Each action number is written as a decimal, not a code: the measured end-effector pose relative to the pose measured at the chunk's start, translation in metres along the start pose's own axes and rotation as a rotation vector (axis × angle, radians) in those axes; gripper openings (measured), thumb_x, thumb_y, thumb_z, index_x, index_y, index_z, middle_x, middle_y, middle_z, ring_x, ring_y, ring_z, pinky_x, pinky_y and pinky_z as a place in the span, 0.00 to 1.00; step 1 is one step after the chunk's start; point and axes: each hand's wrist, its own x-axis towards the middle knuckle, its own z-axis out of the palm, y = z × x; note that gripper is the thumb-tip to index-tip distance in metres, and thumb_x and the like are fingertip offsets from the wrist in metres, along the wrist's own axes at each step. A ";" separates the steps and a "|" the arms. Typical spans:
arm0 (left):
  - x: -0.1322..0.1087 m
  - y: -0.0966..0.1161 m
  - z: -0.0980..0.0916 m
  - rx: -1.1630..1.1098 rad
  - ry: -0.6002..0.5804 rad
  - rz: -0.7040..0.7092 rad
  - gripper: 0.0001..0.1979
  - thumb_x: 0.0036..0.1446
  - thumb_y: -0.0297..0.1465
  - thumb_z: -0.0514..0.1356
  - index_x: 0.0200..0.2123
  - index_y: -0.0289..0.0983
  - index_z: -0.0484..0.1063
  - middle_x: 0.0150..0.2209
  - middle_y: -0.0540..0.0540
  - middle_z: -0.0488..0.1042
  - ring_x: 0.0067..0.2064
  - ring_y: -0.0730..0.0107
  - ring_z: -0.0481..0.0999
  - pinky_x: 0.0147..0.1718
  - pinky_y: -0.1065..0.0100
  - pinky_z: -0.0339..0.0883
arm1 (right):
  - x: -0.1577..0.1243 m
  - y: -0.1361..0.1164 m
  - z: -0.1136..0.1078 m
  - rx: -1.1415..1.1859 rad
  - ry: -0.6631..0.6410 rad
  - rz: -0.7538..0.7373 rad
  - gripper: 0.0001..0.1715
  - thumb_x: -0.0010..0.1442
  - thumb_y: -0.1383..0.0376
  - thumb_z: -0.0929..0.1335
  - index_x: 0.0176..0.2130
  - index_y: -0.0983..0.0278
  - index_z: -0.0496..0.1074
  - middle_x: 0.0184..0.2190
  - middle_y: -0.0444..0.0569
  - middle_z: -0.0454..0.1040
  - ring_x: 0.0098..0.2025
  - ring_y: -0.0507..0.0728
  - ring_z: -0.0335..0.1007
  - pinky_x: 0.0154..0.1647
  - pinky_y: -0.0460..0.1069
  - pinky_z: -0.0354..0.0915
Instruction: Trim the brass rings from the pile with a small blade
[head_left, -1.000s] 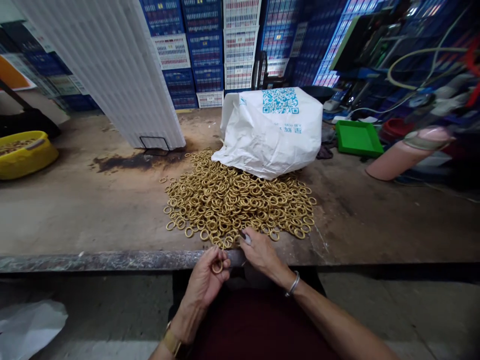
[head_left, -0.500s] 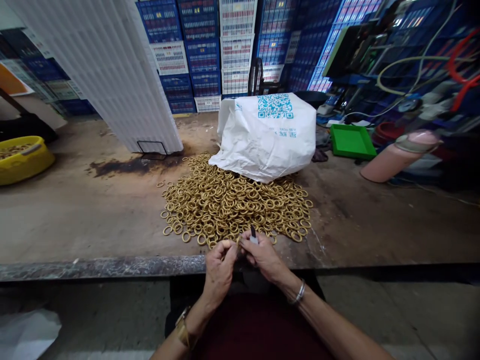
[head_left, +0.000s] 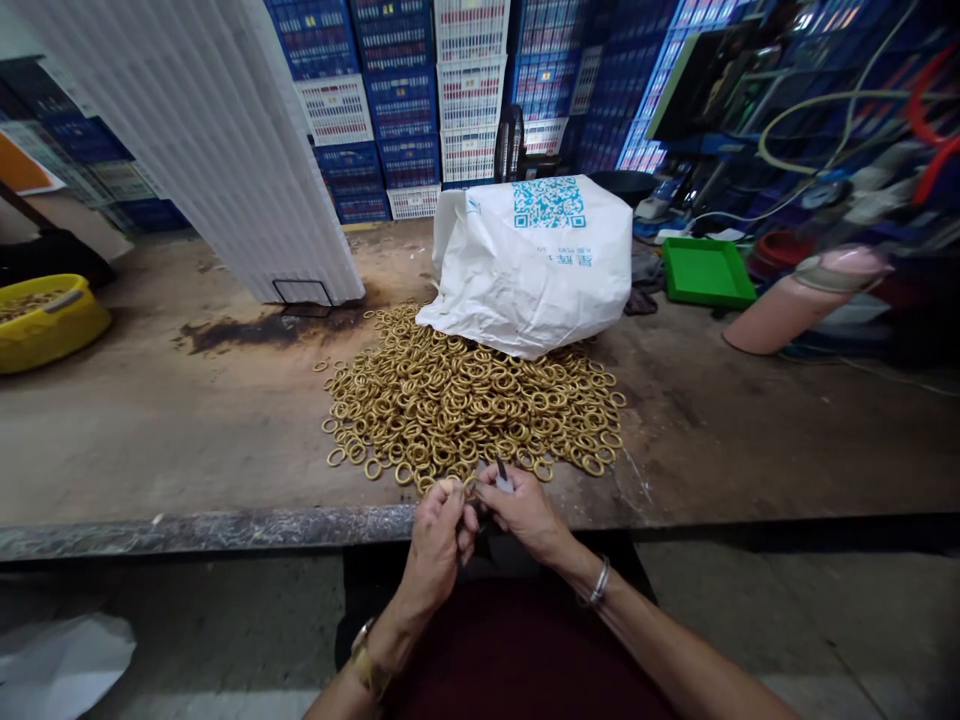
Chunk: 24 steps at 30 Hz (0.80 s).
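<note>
In front of the pile, close to the table's front edge, my left hand (head_left: 436,535) pinches a brass-coloured ring (head_left: 470,482) between thumb and forefinger. My right hand (head_left: 527,512) is closed around a small knife (head_left: 503,480), grey with a dark pointed end that sticks up past the fingers. Its working end is hidden between the hands, and the fingertips of both hands nearly meet at the ring. Just beyond them spreads a heap of loose brass-coloured rings (head_left: 457,400). A white woven sack (head_left: 536,270) with blue print lies on the heap's far side.
A yellow tub (head_left: 52,325) of small pieces stands at the left. White corrugated sheets (head_left: 247,180) lean near a black wire stand (head_left: 302,298). To the right are a green tray (head_left: 709,272) and a pink bottle (head_left: 802,305). Stacked crates (head_left: 405,110) rise behind the wooden table (head_left: 187,440).
The ring between my hands has turned and shows more of its loop. My left hand has shifted slightly, its lower fingers more visible. The knife in my right hand has tilted a little.
</note>
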 end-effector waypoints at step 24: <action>-0.006 -0.003 -0.007 0.128 -0.076 0.012 0.15 0.51 0.43 0.56 0.29 0.36 0.64 0.21 0.54 0.63 0.16 0.84 0.52 0.14 0.78 0.46 | 0.002 -0.011 -0.001 -0.162 0.013 -0.046 0.12 0.52 0.59 0.62 0.23 0.64 0.64 0.16 0.39 0.62 0.17 0.47 0.52 0.19 0.42 0.51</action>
